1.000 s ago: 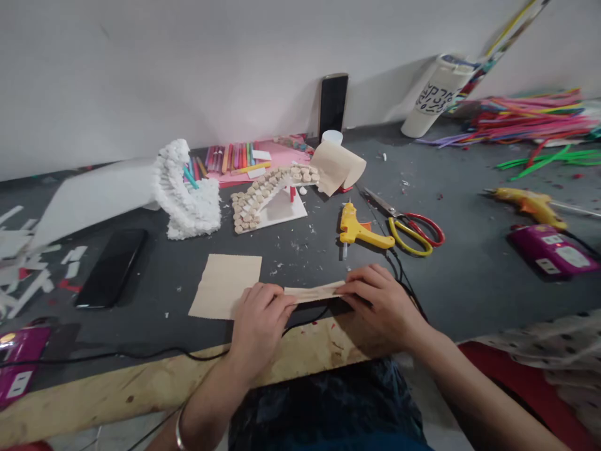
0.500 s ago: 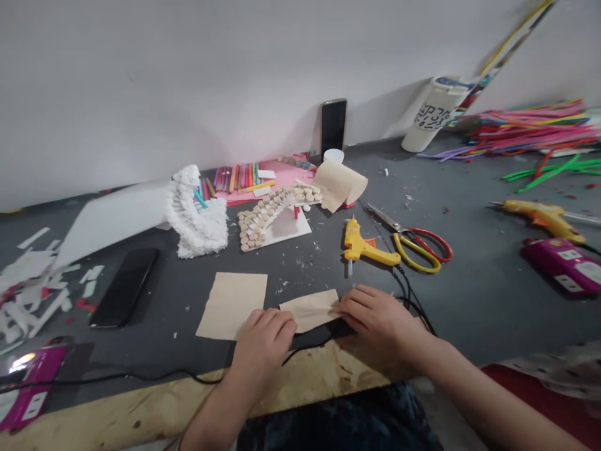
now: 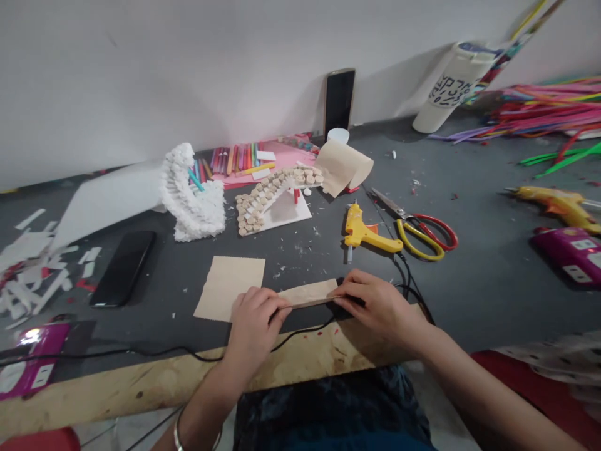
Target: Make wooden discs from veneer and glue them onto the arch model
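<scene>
My left hand (image 3: 256, 322) and my right hand (image 3: 375, 304) pinch the two ends of a narrow folded strip of tan paper (image 3: 307, 292), held flat on the dark grey table (image 3: 488, 275) near its wooden front edge. A flat tan paper sheet (image 3: 230, 287) lies just left of the strip, partly under my left hand. A black cord (image 3: 300, 329) runs under my hands.
Behind the strip lie a yellow glue gun (image 3: 366, 233) and red-yellow scissors (image 3: 417, 228). Farther back stand a wooden-disc model (image 3: 270, 197), a white fluffy piece (image 3: 190, 200), markers (image 3: 235, 160), a paper roll (image 3: 345, 166). A black phone (image 3: 123, 266) lies left; a second glue gun (image 3: 556, 203) lies right.
The tan paper showed as a wider, unfolded piece half a second ago; now it is pressed into a narrow strip again. My hands stayed at its ends while the view shifted slightly.
</scene>
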A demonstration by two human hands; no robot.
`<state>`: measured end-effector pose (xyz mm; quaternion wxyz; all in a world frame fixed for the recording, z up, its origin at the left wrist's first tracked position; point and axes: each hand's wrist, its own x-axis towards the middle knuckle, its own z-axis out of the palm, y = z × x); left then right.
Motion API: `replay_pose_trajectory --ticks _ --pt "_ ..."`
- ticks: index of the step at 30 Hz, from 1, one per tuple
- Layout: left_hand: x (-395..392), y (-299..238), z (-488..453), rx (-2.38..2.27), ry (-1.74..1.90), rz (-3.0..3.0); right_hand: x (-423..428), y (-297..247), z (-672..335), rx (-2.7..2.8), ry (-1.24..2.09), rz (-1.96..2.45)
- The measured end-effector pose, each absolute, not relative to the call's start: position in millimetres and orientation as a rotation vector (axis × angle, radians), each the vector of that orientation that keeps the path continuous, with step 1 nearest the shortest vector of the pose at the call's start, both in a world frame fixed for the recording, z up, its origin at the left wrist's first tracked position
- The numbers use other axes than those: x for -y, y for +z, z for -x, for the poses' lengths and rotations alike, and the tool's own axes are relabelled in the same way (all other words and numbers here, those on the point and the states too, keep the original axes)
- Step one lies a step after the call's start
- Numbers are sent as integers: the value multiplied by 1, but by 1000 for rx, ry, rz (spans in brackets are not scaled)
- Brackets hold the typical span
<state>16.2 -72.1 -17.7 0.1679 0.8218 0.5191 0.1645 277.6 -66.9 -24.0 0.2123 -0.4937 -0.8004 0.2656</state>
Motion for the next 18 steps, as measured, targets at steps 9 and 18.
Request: replay_pose_trajectory --ticks 9,18 --pt "70 -11 -19 -1716 356 -2211 68 -21 -266 2162 603 1613" --pt "67 -11 -21 -1743 419 -2225 67 -27 -265 2104 527 1748"
